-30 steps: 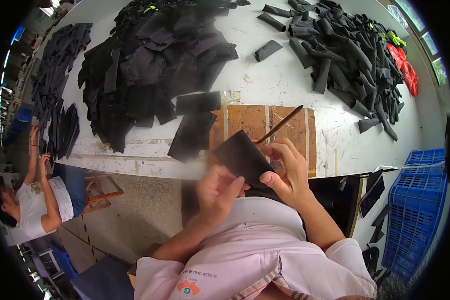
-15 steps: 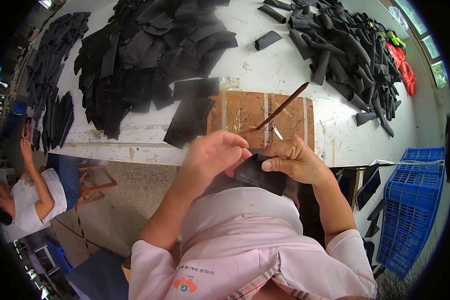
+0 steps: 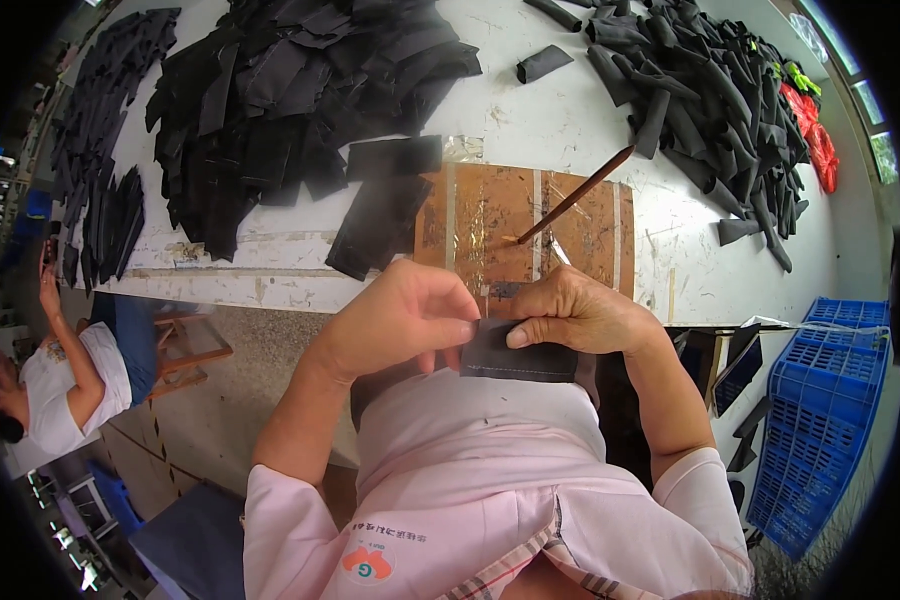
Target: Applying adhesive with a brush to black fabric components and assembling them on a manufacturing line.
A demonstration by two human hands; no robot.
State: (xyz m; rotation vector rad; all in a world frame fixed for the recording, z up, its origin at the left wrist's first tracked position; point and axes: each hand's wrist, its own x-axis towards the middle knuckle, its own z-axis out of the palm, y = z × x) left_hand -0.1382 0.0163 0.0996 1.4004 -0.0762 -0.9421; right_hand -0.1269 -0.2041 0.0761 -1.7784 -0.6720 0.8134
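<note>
Just above my lap I hold a flat black fabric piece with a pale stitch line along its lower edge. My right hand is closed on its upper right part, the thumb lying on top. At the piece's upper left corner my left hand pinches the edge between thumb and fingers. Beyond my hands a brown board lies at the table edge. A dark, pointed rod rises at a slant from it. Two flat black pieces lie at the board's left side.
A big heap of flat black pieces covers the table's left half; rolled black tubes pile up at the right by a red bag. A blue crate stands at lower right. Another person sits at far left.
The fabric piece has turned from tilted to nearly level. My left thumb and fingers have closed on its left edge, where they were loosely curled before.
</note>
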